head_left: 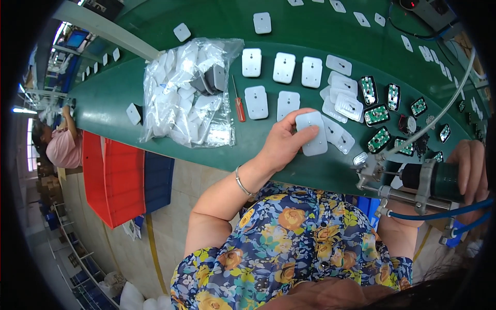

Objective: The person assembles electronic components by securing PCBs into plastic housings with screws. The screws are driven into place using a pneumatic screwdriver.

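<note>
My left hand (pixel 284 142) is closed on a white plastic cover (pixel 311 135), a rounded rectangle with small holes, with the thumb across its face. It is above the table's near edge. At the far right, the fingers of my right hand (pixel 467 168) curl over the dark cylindrical body of a power screwdriver (pixel 413 176). A metal clamp (pixel 425 187) grips that tool, whose tip points left. Beside the held cover lies a fanned pile of white covers (pixel 343 92). Several white housings (pixel 312 72) are set out in rows beyond my left hand.
A clear bag of white parts (pixel 187 95) and a red-handled screwdriver (pixel 239 109) lie to the left. Dark cases with green circuit boards (pixel 376 114) are on the right. Blue hoses (pixel 439 216) run by the tool. Red bins (pixel 116 178) stand left, near another person (pixel 62 147).
</note>
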`<action>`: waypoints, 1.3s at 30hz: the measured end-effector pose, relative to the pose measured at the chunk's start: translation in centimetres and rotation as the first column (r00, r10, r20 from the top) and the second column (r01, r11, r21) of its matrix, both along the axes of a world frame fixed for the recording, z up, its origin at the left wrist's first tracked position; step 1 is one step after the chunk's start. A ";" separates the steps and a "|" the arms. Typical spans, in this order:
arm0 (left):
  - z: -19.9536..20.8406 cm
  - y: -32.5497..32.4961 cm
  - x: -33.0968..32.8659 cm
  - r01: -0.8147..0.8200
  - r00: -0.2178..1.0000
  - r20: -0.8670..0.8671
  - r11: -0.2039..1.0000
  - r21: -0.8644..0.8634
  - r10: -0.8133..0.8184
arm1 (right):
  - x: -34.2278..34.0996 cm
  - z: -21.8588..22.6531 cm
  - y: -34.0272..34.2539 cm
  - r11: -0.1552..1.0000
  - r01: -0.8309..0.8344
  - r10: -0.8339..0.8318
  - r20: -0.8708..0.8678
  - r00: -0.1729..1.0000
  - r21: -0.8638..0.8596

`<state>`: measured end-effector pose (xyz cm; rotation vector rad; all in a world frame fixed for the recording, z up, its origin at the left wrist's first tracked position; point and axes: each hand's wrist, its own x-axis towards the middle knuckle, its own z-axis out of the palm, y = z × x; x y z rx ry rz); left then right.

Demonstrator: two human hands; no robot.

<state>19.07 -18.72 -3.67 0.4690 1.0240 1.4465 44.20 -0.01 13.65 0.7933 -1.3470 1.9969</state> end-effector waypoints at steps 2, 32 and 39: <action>0.7 0.1 -0.4 0.034 0.999 -0.012 0.999 -0.001 -0.034 | -0.3 0.5 -0.5 0.994 0.106 -0.107 0.051 0.993 0.014; 2.5 -0.4 -11.4 -0.133 -0.004 -0.938 0.930 -0.343 -0.347 | -5.7 1.9 -4.2 0.788 0.610 -0.615 0.059 0.786 0.085; -0.6 -0.8 -9.2 -0.186 0.215 -0.965 0.963 -0.194 -0.153 | -9.2 0.6 -6.9 0.699 0.692 -0.692 0.072 0.718 -0.178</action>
